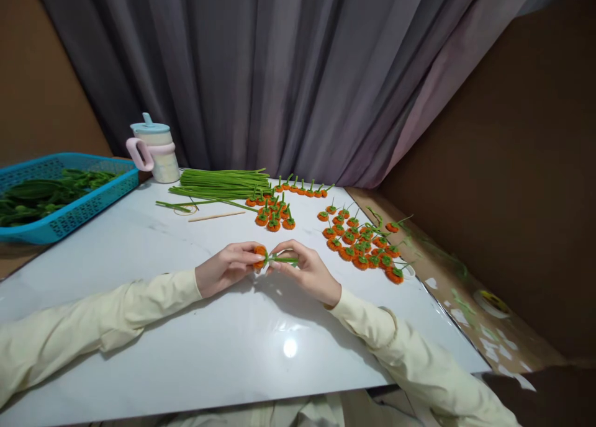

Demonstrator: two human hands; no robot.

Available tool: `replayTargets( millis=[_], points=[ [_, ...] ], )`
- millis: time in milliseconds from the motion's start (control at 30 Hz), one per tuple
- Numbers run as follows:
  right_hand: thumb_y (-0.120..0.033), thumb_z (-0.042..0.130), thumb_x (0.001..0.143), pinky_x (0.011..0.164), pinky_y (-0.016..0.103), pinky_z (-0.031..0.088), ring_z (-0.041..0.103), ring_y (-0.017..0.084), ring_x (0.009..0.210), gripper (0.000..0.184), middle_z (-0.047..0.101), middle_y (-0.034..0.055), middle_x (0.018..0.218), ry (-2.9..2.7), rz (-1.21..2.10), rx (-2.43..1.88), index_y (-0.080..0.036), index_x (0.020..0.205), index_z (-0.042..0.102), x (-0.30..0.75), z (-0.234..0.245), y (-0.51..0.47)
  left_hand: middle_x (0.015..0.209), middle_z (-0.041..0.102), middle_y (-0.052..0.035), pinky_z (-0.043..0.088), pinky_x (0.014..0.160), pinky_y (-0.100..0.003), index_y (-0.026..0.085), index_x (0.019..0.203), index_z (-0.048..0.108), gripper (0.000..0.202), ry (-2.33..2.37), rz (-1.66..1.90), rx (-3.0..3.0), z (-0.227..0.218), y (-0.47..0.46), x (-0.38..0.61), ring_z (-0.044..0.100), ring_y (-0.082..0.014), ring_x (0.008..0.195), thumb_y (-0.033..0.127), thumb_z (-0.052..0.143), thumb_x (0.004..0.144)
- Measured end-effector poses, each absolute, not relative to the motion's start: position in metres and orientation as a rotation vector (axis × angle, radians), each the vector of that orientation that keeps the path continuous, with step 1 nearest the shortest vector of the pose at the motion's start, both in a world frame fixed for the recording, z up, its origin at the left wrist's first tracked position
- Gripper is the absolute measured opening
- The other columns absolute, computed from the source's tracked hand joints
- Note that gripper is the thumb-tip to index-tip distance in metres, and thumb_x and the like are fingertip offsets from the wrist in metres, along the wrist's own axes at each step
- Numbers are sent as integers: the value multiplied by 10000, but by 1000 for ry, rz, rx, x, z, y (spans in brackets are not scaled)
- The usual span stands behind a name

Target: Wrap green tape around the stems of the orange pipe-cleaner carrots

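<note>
Above the middle of the white table [186, 334], my left hand [226, 268] pinches a small fuzzy orange pumpkin-like piece [259, 257] with a green top. My right hand [313, 272] has its fingers closed on the green pipe-cleaner stem [286, 260] that runs out from that top. The two hands nearly meet, and the piece lies sideways between them. Exactly how the stem joins the top is hidden by the fingertips. Beyond my hands stands a cluster of similar orange pieces [274, 224] with short thick stems. Another group [361, 262], with thin stems, spreads to the right.
A bundle of green pipe cleaners [221, 184] lies at the back, with a thin wooden stick [216, 216] before it. A lidded cup [162, 160] stands behind a blue basket [60, 221] of green leaf shapes. A tape roll [492, 304] and paper scraps [460, 316] lie at the right.
</note>
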State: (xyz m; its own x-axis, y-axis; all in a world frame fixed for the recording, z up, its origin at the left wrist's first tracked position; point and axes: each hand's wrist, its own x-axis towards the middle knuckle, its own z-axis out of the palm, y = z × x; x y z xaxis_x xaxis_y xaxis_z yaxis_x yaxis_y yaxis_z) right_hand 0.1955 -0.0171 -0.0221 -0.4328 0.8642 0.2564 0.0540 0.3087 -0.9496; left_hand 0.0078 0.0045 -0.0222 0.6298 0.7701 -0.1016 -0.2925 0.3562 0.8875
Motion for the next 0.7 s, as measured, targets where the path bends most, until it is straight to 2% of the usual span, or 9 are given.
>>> replayTargets(
  millis=[133,233,367,500,600,700],
  points=[
    [-242,585,819,729,283,514,654,151,776,111,670,45,844,-1954,830,-831,-183,911,563,199,-23,-19,680,547,-28,384,622,-195,104,733,617,83,571,720,963,-23,3,7,485,-112,647,154,643,673],
    [-192,549,842,723,284,503,617,139,754,71,668,46,821,-2078,448,-740,-185,904,584,200,-26,-18,664,534,-24,378,604,-193,103,709,611,77,596,708,947,-21,2,7,467,-107,629,154,646,662],
    [-129,466,877,739,315,484,585,134,709,112,652,49,745,-2195,52,-584,-158,925,563,202,-30,-13,627,507,-13,371,571,-193,105,677,604,76,620,691,908,-18,0,9,444,-100,593,153,653,646],
    [-54,413,864,772,349,467,592,170,829,178,667,106,826,-2307,-235,-476,-110,954,557,205,-31,-11,636,505,-16,378,564,-203,109,668,599,76,646,690,895,-21,1,10,447,-101,596,156,651,638],
    [-66,426,863,775,346,462,593,164,787,171,672,102,801,-2306,-155,-509,-105,920,582,205,-32,-12,643,520,-14,391,584,-219,118,697,591,106,650,637,978,-24,7,7,470,-108,604,196,648,651],
    [-141,500,855,737,300,467,573,130,676,131,678,49,721,-2213,222,-697,-144,843,630,203,-31,-13,725,572,-32,412,657,-259,127,811,588,176,656,531,1313,-19,17,0,527,-146,690,262,613,702]
  ],
)
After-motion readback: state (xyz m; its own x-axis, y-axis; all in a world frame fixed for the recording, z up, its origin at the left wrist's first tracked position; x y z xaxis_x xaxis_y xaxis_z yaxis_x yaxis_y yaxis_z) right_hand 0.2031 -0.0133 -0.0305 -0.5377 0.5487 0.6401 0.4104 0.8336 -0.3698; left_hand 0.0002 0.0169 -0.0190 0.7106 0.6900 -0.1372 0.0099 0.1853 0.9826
